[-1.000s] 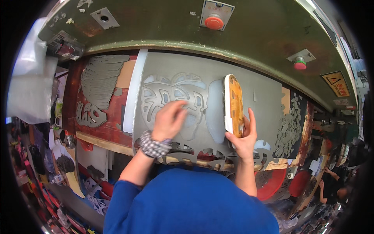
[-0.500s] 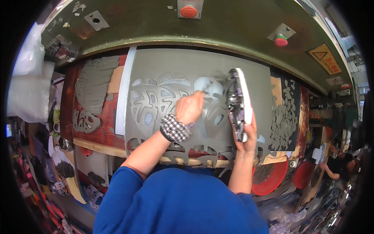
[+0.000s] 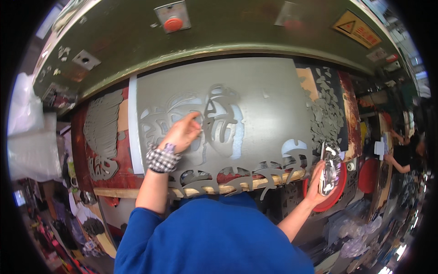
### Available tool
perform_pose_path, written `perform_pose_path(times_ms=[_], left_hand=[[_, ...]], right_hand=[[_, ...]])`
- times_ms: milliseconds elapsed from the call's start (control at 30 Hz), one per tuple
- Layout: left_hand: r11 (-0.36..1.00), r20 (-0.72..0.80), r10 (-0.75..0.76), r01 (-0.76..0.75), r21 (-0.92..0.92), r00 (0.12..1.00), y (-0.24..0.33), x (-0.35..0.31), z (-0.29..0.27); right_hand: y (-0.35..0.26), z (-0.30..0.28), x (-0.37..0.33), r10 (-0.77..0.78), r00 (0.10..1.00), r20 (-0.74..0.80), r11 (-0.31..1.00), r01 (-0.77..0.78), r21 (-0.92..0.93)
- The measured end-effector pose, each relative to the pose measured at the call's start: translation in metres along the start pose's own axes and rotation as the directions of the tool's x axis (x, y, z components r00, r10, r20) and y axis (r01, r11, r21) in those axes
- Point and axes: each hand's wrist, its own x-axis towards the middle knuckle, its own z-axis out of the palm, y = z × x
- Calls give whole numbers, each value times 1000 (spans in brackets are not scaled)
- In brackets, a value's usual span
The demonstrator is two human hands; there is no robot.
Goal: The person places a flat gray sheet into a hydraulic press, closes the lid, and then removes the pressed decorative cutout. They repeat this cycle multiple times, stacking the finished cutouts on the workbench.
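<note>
Over a wide grey sheet (image 3: 269, 109) lying on the bench, my left hand (image 3: 182, 132) has its fingertips at the edge of a grey cut-out piece (image 3: 223, 123) with curved slots. This piece is shifted and partly lifted, and pale blue shows along its right side. My right hand (image 3: 316, 185) grips a shiny metal cutting die (image 3: 329, 169), held upright beyond the sheet's near right corner. Its fingers wrap the lower left side of the die. Scalloped offcut strips of the sheet hang over the wooden front edge (image 3: 248, 185).
A green machine beam (image 3: 228, 27) with a red button (image 3: 174, 24) spans the far side. Stacked grey cut pieces (image 3: 104, 123) lie at left, small grey scraps (image 3: 326, 114) at right. Below the die stands a red tub (image 3: 331, 203). Another person (image 3: 406, 155) works at far right.
My right hand has carried the cutting die off the sheet to the right and nearer me. The left hand has moved left, with the cut-out piece shifted out of its place. The view has turned.
</note>
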Motion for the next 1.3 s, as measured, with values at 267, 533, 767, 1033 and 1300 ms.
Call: perform_pose_path(times_ms=[267, 533, 767, 1033, 1300], left_hand=[[603, -50, 683, -523, 602, 729, 69, 70, 58], [644, 555, 705, -726, -241, 441, 116, 40, 180], [672, -386, 540, -107, 733, 748, 47, 81, 46], [985, -496, 100, -15, 171, 863, 35, 44, 12], [984, -579, -167, 167, -53, 798, -30, -14, -72]], right_hand=[[-12, -2, -6, -83, 996, 23, 968, 86, -234], [17, 2, -10, -271, 941, 205, 508, 320, -800], [52, -8, -19, 107, 906, 410, 21, 410, -912], [151, -28, 43, 378, 865, 332, -434, 482, -762], [197, -40, 69, 609, 734, 301, -682, 678, -274]])
